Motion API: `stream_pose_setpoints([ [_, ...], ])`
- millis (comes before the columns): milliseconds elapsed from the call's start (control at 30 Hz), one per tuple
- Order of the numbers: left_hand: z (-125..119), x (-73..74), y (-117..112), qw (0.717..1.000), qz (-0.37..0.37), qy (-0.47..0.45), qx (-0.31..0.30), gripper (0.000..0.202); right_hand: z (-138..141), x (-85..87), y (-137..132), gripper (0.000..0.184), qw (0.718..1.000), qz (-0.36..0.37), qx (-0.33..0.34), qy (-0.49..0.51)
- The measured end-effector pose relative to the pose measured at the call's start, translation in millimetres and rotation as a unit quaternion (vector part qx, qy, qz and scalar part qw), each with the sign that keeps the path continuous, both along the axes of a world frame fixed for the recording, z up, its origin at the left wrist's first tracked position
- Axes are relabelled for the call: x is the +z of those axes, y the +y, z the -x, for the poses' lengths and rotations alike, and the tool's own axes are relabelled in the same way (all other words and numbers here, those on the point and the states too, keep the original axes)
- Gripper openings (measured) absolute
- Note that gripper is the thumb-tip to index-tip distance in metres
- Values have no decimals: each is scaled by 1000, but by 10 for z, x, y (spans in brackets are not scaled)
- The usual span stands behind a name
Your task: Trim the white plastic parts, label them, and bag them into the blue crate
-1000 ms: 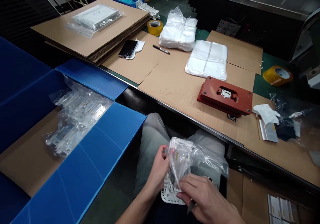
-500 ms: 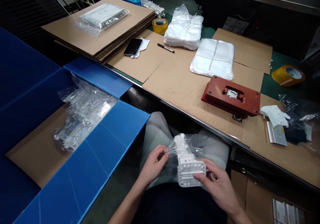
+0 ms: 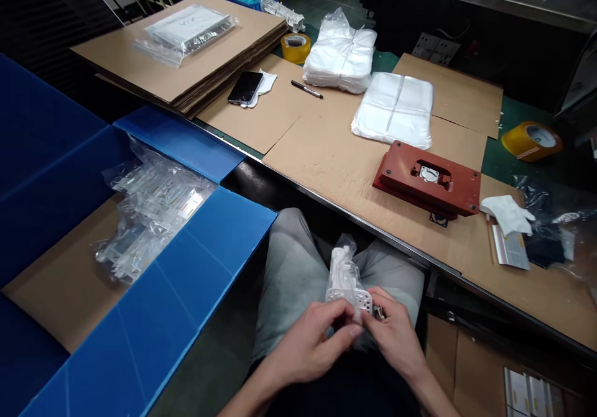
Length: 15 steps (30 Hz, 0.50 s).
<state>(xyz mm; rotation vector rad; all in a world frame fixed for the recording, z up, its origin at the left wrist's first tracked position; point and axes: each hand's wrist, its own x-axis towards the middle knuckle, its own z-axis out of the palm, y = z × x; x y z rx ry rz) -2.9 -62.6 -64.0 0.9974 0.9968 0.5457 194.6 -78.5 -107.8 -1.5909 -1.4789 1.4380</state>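
Over my lap I hold a white plastic part (image 3: 346, 280) wrapped in a clear plastic bag (image 3: 344, 250). My left hand (image 3: 311, 341) pinches the bag at the part's near end, fingers closed. My right hand (image 3: 395, 337) grips the same end from the right, fingers curled on the bagged part. The part stands roughly on end, its perforated flange toward my hands. My fingers hide the bag's lower edge.
A blue corrugated box (image 3: 153, 317) at left holds several bagged parts (image 3: 152, 209) on a cardboard sheet. On the table lie a red fixture block (image 3: 429, 181), two stacks of clear bags (image 3: 394, 109), a phone (image 3: 245, 87), a pen (image 3: 306, 89), tape rolls (image 3: 530, 140) and a white glove (image 3: 508, 213).
The bagged part has turned upright and come closer to my body. Both hands have come together at its near end, drawing the bag tight around it.
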Motion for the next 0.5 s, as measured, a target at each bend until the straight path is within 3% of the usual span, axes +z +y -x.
stream_pose_setpoints([
  [67,164,-83,49,991,70,-80,77,29,6,49,6,31,1000,-25,15,-5],
  [167,297,-324,145,956,128,-80,250,34,54,93,16,29,997,-63,35,-17],
  [233,245,-490,192,942,189,-87,262,30,87,125,33,25,994,-84,74,-6],
  [367,-36,-693,192,912,303,-170,217,50,43,228,76,11,975,-121,184,11],
  [433,-143,-751,165,900,313,-202,226,45,-23,278,75,9,972,-156,177,-16],
  [500,-199,-804,142,893,310,-218,242,34,-69,311,58,18,964,-201,169,-43],
])
